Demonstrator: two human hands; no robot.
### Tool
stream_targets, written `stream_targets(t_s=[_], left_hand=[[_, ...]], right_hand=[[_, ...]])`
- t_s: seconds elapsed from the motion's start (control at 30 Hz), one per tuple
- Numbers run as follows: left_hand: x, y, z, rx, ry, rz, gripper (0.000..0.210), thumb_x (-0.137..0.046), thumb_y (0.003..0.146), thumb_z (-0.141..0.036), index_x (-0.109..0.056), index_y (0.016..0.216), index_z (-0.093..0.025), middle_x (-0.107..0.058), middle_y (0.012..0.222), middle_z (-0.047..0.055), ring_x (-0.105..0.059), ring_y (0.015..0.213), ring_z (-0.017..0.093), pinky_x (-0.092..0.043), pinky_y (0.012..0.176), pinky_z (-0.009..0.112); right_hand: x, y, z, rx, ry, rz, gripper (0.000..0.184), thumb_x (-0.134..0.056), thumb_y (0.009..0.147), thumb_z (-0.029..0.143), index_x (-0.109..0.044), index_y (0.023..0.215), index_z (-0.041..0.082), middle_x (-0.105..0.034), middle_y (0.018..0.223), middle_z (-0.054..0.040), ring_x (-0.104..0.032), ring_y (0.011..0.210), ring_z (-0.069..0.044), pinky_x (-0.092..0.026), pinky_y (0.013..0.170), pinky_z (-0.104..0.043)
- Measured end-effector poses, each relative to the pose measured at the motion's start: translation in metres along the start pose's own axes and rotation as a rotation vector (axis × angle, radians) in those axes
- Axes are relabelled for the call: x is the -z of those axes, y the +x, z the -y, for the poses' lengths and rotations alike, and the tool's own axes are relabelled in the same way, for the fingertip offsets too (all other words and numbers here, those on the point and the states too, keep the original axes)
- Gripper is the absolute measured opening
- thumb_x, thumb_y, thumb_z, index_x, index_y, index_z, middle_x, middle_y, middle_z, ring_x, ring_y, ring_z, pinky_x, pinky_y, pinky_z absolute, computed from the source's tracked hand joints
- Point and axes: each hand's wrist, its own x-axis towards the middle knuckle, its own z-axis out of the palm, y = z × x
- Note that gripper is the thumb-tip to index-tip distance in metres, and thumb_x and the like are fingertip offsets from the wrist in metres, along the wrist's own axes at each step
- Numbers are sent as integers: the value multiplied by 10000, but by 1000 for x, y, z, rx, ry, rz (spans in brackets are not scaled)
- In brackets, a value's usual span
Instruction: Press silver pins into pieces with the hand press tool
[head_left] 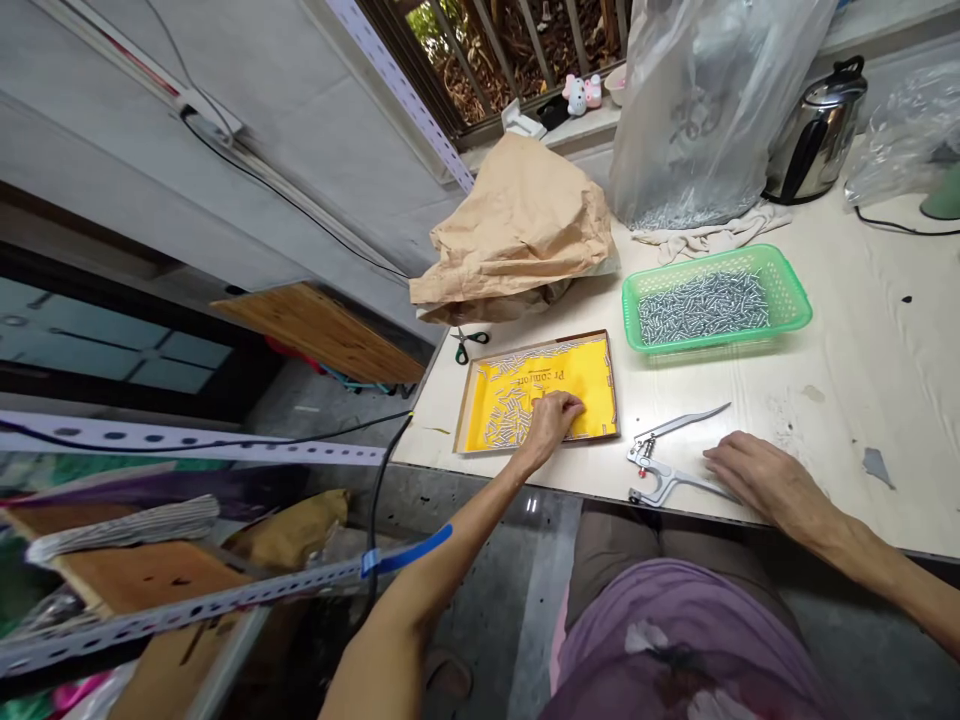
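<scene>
– Purple cloth of the person's top fills the bottom centre of the frame, nearest the camera. Just above it runs the near edge of a pale bench.

– Where are the hands?

– At the centre, the left hand reaches over a shallow box with a yellow floor. Its grip is pinched, thumb to fingertips; I cannot tell whether anything is between them. At lower right, the right hand has a loose, released grip, fingers just beside the lower handle of silver pliers. Whether they touch is unclear.

– And the small pieces?

– Slim metal pieces lie in the box, thickest toward its lower left, with more along its upper side. A larger heap of metal bits sits in a green basket at upper right.

– How is that pinching best done?

– My judgement: choose a piece lying apart from the others, since thin ones in a pile probably cross and roll. A light fingertip pinch, lifted straight up, should clear the low wall.

– Any care with the pliers?

– Their handles stand spread, and the lower one lies near the bench edge, so I would avoid nudging it. Scissors lie just beyond the box's upper left corner, out of the way.
</scene>
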Motion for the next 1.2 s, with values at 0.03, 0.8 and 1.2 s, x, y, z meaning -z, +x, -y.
stream_targets(t_s=[0.03,0.8,1.2], left_hand=[[-2,0,0,-16,33,14,111,-602,799,-142,-713,798,-134,-709,810,65,-643,756,171,-471,739,274],[-25,-65,-49,276,-460,416,326,-669,705,-444,-701,732,-120,-557,535,-24,-416,481,73,-288,465,188],[-40,-71,-54,421,-453,509,238,-706,637,-338,-663,624,-105,-488,457,-60,-374,435,52,-251,453,191]], right_hand=[[0,-1,0,-4,7,-2,316,-346,985,278,-640,904,193,-640,839,-75,-624,755,-174,-512,654,-295],[-19,-11,6,-3,-6,121,236,-423,961,249,-640,977,158,-612,888,-89,-584,807,-196,-483,679,-307],[-26,-8,11,-16,-68,189,204,-436,940,166,-639,950,166,-600,842,-65,-551,763,-183,-400,649,-289]])
